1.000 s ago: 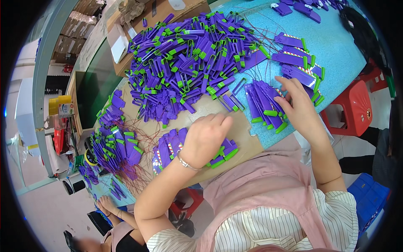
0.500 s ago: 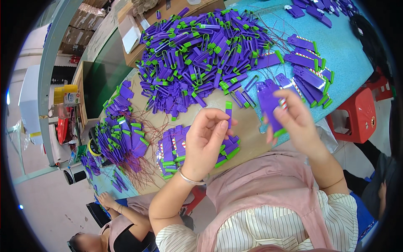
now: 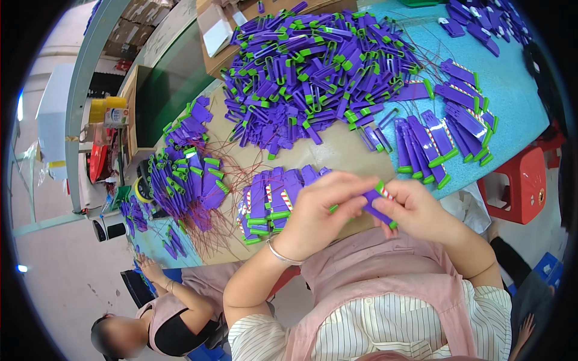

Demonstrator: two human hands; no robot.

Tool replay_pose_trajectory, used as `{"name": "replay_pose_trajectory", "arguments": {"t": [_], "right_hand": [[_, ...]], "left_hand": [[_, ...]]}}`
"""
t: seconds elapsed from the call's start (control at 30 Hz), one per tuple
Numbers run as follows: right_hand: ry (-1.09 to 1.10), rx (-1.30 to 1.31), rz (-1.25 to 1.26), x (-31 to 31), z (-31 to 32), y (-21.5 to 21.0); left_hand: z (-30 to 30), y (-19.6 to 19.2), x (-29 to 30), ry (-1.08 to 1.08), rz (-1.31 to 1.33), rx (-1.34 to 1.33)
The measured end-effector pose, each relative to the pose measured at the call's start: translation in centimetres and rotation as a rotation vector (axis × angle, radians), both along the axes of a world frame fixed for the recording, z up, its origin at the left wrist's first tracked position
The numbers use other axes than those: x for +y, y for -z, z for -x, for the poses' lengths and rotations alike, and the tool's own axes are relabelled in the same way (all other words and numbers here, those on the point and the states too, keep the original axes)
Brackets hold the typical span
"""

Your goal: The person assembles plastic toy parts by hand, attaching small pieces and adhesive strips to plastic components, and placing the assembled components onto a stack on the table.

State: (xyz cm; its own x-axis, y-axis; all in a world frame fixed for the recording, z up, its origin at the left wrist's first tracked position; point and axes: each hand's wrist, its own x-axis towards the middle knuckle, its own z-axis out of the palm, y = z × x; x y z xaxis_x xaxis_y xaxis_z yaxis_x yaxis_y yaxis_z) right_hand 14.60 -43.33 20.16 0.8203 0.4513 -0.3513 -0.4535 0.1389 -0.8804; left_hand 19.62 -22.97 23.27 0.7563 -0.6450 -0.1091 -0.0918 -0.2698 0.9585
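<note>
The purple piece point(image 3: 372, 200) is up between the two hands, in front of the pink apron point(image 3: 373, 265), near the edge of the table point(image 3: 340, 153). The right hand point(image 3: 416, 206) is closed on it, with its thumb on the flat side. The left hand point(image 3: 325, 207) has its fingers bent in close at the other end (I cannot tell if it grips the piece or something small).

The piece looks light, thin and stiff, like hard plastic. The row of purple pieces point(image 3: 430, 144) on the blue part shines a bit, so this one may be slippery too. It could snap if someone bends it hard. A good place to hold it is by its flat sides, near the green end, with a soft pinch. The red wires point(image 3: 235, 157) look thin and could tangle or pull.
</note>
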Motion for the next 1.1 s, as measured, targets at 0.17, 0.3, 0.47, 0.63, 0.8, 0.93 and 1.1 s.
{"name": "replay_pose_trajectory", "arguments": {"t": [0.17,0.3,0.47,0.63,0.8,0.93,1.1], "right_hand": [[0.032,-0.385,0.316,0.4,-1.0,-0.5],[0.066,-0.576,0.218,2.7,-0.7,-1.0],[-0.024,-0.337,0.157,1.6,-0.4,-1.0],[0.062,-0.493,0.29,0.9,-0.9,-0.6],[0.053,-0.526,0.286,1.4,-0.5,-0.2],[-0.025,-0.393,0.226,1.2,-0.2,-0.2],[0.139,-0.024,-0.028,2.1,-0.2,0.1]], "left_hand": [[0.8,0.3,0.4,-0.218,-0.004,0.142],[1.1,0.9,-0.4,-0.113,-0.07,-0.059],[0.1,0.1,2.1,-0.231,0.191,0.197],[-5.6,-1.8,6.2,-0.178,-0.093,-0.273],[-8.7,2.0,6.6,-0.04,-0.655,-0.941],[-9.0,2.3,6.4,-0.017,-0.645,-1.001],[-4.7,0.1,3.7,-0.125,-0.331,-0.662]]}}
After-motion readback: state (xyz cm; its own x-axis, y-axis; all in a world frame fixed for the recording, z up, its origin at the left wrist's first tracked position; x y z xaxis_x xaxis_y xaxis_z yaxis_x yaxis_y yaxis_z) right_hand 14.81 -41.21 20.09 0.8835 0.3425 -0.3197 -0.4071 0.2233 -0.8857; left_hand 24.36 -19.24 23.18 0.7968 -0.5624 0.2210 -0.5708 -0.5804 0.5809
